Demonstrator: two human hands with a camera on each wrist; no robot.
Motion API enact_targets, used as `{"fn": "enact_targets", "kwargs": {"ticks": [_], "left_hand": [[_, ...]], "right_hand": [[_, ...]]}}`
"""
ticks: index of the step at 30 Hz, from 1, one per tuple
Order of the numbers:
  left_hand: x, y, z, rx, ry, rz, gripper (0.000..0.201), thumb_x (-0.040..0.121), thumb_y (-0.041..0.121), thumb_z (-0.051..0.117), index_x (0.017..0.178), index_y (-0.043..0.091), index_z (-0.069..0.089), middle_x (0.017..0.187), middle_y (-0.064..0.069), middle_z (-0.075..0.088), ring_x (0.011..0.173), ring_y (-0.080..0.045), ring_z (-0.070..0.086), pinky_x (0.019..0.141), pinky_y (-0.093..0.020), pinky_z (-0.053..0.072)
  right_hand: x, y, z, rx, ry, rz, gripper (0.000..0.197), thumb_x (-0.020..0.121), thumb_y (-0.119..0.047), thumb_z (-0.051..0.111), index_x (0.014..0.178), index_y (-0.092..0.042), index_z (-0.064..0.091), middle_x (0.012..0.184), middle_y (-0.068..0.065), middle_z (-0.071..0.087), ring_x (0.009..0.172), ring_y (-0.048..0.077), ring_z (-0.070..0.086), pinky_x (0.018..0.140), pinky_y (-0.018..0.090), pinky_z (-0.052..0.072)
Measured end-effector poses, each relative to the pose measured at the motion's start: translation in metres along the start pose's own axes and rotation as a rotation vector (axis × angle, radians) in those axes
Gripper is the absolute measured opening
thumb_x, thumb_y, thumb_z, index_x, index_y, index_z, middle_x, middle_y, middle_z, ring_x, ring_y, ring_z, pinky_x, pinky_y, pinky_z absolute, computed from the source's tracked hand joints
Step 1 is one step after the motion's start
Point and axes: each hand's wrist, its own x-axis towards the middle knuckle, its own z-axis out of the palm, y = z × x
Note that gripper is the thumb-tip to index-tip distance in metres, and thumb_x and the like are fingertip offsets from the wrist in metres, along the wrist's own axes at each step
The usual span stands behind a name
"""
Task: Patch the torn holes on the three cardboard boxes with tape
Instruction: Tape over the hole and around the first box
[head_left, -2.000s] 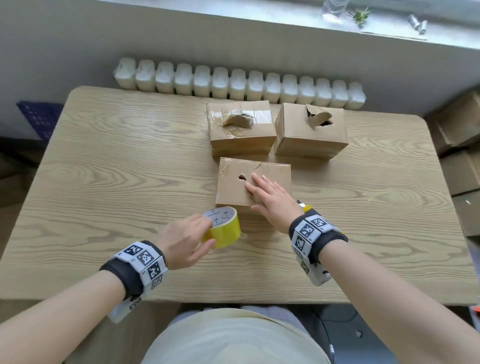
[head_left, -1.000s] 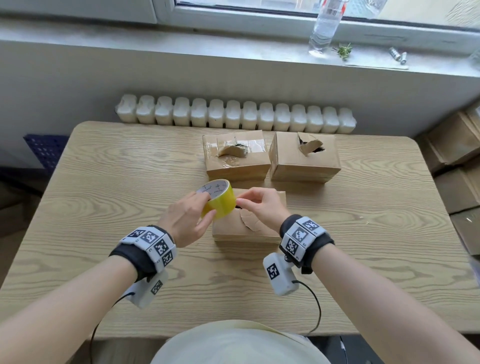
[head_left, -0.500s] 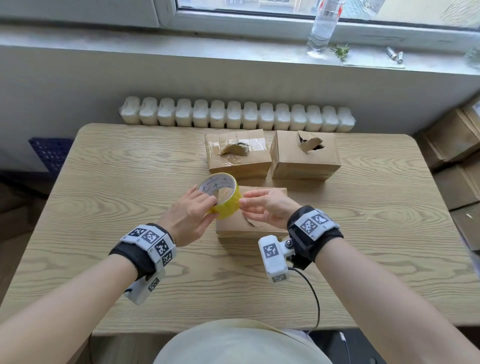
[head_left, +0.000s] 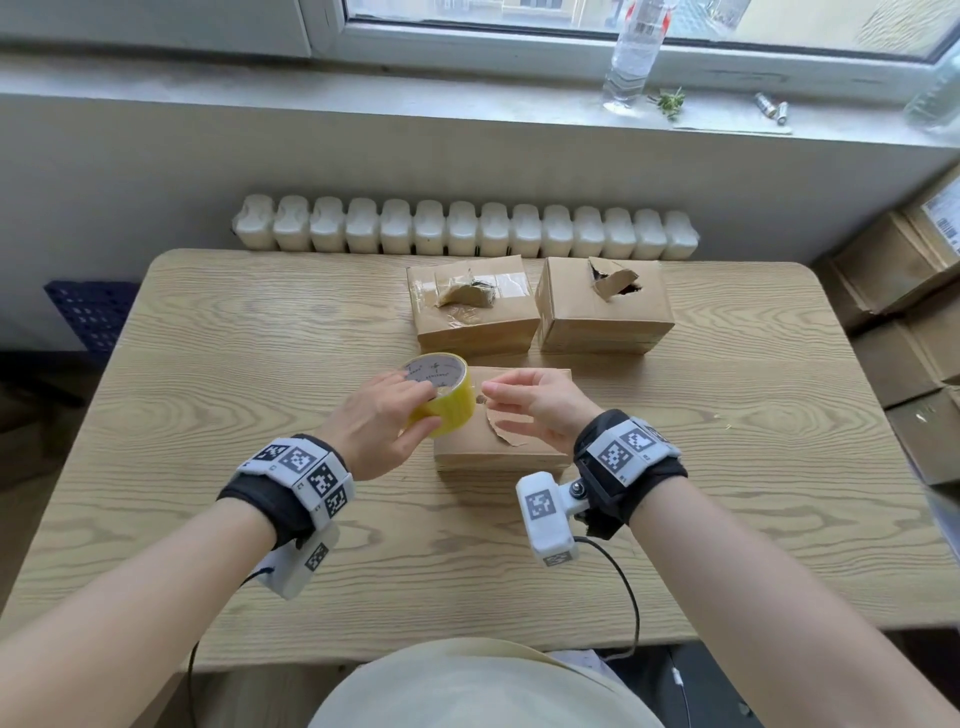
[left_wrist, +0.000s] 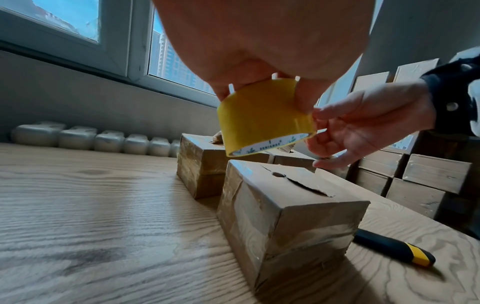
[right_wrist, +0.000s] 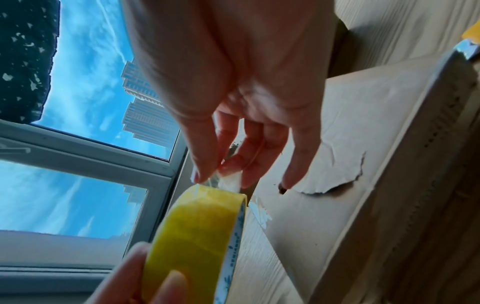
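Observation:
My left hand (head_left: 387, 415) grips a yellow tape roll (head_left: 447, 397) above the near cardboard box (head_left: 498, 447), which has a torn flap on top (left_wrist: 298, 183). My right hand (head_left: 530, 402) is just right of the roll, thumb and forefinger pinching the clear free end of the tape (right_wrist: 226, 181). Behind stand two more boxes: the left one (head_left: 472, 312) has shiny tape over its crumpled tear, the right one (head_left: 602, 306) has an open torn hole with a raised flap.
A black and yellow utility knife (left_wrist: 394, 248) lies on the wooden table (head_left: 260, 364) right of the near box. Stacked cardboard cartons (head_left: 914, 332) stand beyond the table's right edge. A radiator (head_left: 462, 231) and a windowsill with a bottle (head_left: 634, 52) are behind.
My left hand lifted the roll off the table to above the near box. My right hand left the box top, came to the roll and now pinches the tape end.

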Motion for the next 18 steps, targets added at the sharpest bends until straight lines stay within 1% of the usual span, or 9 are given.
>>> {"fn": "enact_targets", "kwargs": {"ticks": [1, 3, 6, 8, 10, 13, 15, 17, 18], "left_hand": [[0.001, 0.000, -0.002, -0.021, -0.005, -0.023, 0.036, 0.087, 0.041, 0.039, 0.081, 0.009, 0.053, 0.072, -0.004, 0.058, 0.066, -0.021, 0.049, 0.074, -0.032, 0.039], [0.004, -0.001, -0.005, -0.025, -0.024, -0.054, 0.039, 0.088, 0.045, 0.039, 0.080, 0.009, 0.051, 0.070, -0.002, 0.055, 0.064, -0.019, 0.043, 0.065, -0.029, 0.032], [0.011, -0.003, -0.009, -0.020, -0.068, -0.109, 0.032, 0.093, 0.038, 0.052, 0.086, 0.007, 0.053, 0.075, -0.003, 0.056, 0.068, -0.021, 0.045, 0.064, -0.030, 0.031], [0.014, -0.005, -0.010, -0.037, -0.099, -0.186, 0.031, 0.093, 0.038, 0.053, 0.090, 0.008, 0.055, 0.078, -0.004, 0.059, 0.070, -0.023, 0.050, 0.062, -0.033, 0.037], [0.017, -0.007, -0.010, -0.049, -0.114, -0.247, 0.033, 0.092, 0.043, 0.052, 0.092, 0.011, 0.056, 0.076, -0.004, 0.060, 0.068, -0.023, 0.054, 0.062, -0.035, 0.044], [0.020, -0.011, -0.010, -0.138, -0.135, -0.301, 0.031, 0.090, 0.049, 0.052, 0.080, 0.020, 0.051, 0.069, -0.002, 0.057, 0.063, -0.020, 0.052, 0.060, -0.035, 0.043], [0.024, -0.014, -0.011, -0.205, -0.140, -0.310, 0.037, 0.086, 0.056, 0.047, 0.073, 0.022, 0.047, 0.063, 0.000, 0.053, 0.058, -0.018, 0.049, 0.058, -0.034, 0.040], [0.027, -0.017, -0.012, -0.180, -0.162, -0.319, 0.040, 0.083, 0.061, 0.043, 0.070, 0.023, 0.046, 0.060, 0.001, 0.051, 0.057, -0.018, 0.048, 0.058, -0.035, 0.040], [0.027, -0.020, -0.011, -0.158, -0.165, -0.344, 0.040, 0.085, 0.061, 0.046, 0.067, 0.025, 0.045, 0.059, 0.002, 0.050, 0.057, -0.019, 0.048, 0.058, -0.035, 0.040]], "right_hand": [[-0.001, 0.001, 0.001, -0.005, 0.020, -0.030, 0.009, 0.084, -0.012, 0.069, 0.076, -0.013, 0.063, 0.080, 0.003, 0.064, 0.082, 0.014, 0.060, 0.089, 0.037, 0.049], [-0.001, 0.002, 0.001, -0.004, 0.069, -0.092, 0.011, 0.084, -0.010, 0.068, 0.076, -0.012, 0.062, 0.081, 0.001, 0.064, 0.085, 0.012, 0.059, 0.091, 0.037, 0.047], [-0.002, 0.003, 0.001, -0.013, 0.133, -0.173, 0.009, 0.084, -0.008, 0.067, 0.078, -0.010, 0.061, 0.079, 0.003, 0.064, 0.079, 0.011, 0.061, 0.084, 0.030, 0.047], [-0.003, 0.004, 0.002, -0.017, 0.153, -0.216, 0.008, 0.086, -0.006, 0.065, 0.079, -0.007, 0.062, 0.075, 0.007, 0.065, 0.069, 0.009, 0.063, 0.075, 0.024, 0.048], [-0.004, 0.004, 0.002, -0.028, 0.169, -0.244, 0.007, 0.086, -0.005, 0.064, 0.079, -0.006, 0.062, 0.073, 0.008, 0.065, 0.064, 0.007, 0.063, 0.070, 0.021, 0.050], [0.000, 0.003, -0.001, -0.002, 0.229, -0.252, 0.009, 0.087, -0.005, 0.064, 0.079, -0.006, 0.063, 0.074, 0.007, 0.065, 0.063, 0.008, 0.063, 0.069, 0.022, 0.051], [0.002, 0.003, -0.003, -0.001, 0.243, -0.246, 0.009, 0.088, -0.006, 0.064, 0.079, -0.005, 0.063, 0.074, 0.007, 0.065, 0.063, 0.008, 0.063, 0.067, 0.021, 0.052], [0.003, 0.004, -0.005, -0.011, 0.245, -0.249, 0.009, 0.088, -0.006, 0.063, 0.079, -0.005, 0.063, 0.073, 0.007, 0.065, 0.062, 0.008, 0.063, 0.066, 0.020, 0.052], [0.003, 0.004, -0.008, 0.000, 0.253, -0.248, 0.010, 0.088, -0.006, 0.063, 0.079, -0.005, 0.063, 0.073, 0.007, 0.064, 0.061, 0.007, 0.063, 0.065, 0.020, 0.052]]}}
